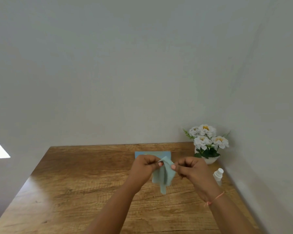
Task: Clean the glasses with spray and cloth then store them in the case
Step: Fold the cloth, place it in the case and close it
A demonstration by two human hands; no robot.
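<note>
the left hand [146, 164] and right hand [190, 168] are pinching the cloth [163, 176] by its top edge, dangling it above the table [74, 183]. the glasses are not showing, perhaps hiding behind the hands. a slackening pinch is risking a dropped cloth.

We are reading no text, brand or number anywhere. The bottle [217, 175] and the case [142, 153] are showing us no legible label at this blur.

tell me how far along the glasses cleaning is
Done: nothing visible; no glasses in view. In hand: left hand and right hand pinch the green cloth, held up between them. Likely left: spraying, wiping, storing; spray bottle stands at right, blue case lies behind the hands.
</note>
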